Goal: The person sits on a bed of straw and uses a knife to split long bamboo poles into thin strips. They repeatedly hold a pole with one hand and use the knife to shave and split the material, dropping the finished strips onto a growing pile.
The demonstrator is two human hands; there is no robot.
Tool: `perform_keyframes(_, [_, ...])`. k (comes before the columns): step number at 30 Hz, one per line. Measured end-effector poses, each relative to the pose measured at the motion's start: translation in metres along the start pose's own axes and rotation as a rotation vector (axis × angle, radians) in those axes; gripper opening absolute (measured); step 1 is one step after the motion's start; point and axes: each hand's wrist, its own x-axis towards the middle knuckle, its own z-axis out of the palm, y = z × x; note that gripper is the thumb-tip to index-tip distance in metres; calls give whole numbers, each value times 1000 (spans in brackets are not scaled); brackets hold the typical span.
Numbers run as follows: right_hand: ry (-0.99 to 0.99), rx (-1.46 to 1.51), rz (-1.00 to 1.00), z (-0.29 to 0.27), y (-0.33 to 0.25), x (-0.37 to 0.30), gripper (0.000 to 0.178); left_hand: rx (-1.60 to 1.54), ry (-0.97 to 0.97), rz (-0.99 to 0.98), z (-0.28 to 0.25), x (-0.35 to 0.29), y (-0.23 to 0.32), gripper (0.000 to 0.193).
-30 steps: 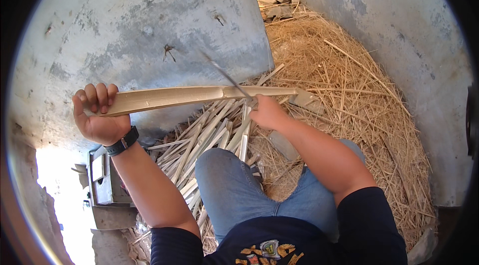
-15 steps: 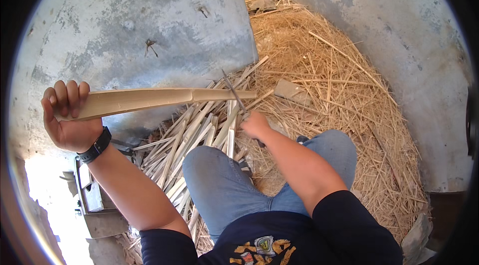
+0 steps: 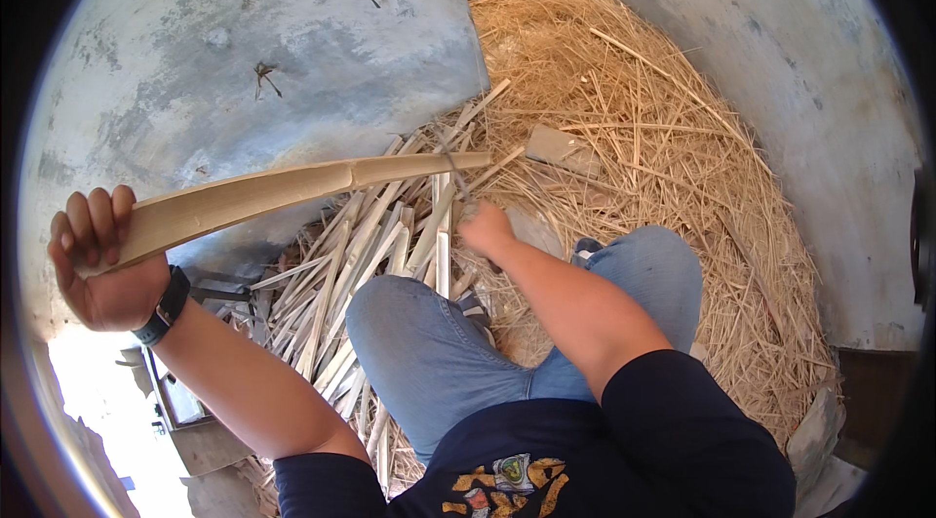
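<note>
My left hand (image 3: 105, 255), with a dark watch on its wrist, is closed around the near end of a long split bamboo strip (image 3: 249, 201). The strip slants away to the right, with its hollow, pale inner face showing and a node ridge across it. My right hand (image 3: 486, 229) is closed on what looks like a knife (image 3: 449, 155). Its thin dark blade crosses the strip near the far end; motion blur hides whether it bites in. My fingers cover most of the handle.
Split bamboo pieces (image 3: 327, 294) lie piled left of my knees (image 3: 409, 323). Straw-like shavings (image 3: 673, 186) cover the floor to the right, with a brick-like block (image 3: 564, 149) on them. Weathered grey walls (image 3: 292, 40) stand at left and right.
My left hand has moved left and toward me, tilting the bamboo strip more steeply. The knife stays across the strip's far end. The whole view has shifted slightly.
</note>
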Motion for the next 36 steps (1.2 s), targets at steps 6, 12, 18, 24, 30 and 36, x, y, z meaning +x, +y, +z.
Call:
perform_keyframes(6, [-20, 96, -296, -11, -64, -42, 43, 31, -60, -5, 9, 12, -7, 21])
perform_keyframes(12, [-16, 134, -137, -22, -25, -13, 45, 54, 19, -16, 6, 16, -3, 24])
perform_keyframes(18, [-34, 75, -278, -34, -44, -36, 43, 384, 192, 88, 6, 10, -6, 22])
perform_keyframes(24, [-136, 73, -216, -40, -47, -36, 43, 75, 62, -9, -15, 8, 6, 21])
perform_keyframes(30, [-9, 121, -221, -4, -8, -14, 37, 108, 123, 32, -22, 7, 1, 21])
perform_keyframes(36, [-167, 135, -401, -30, -105, -66, 38, 94, 4, 32, -39, 3, 8, 20])
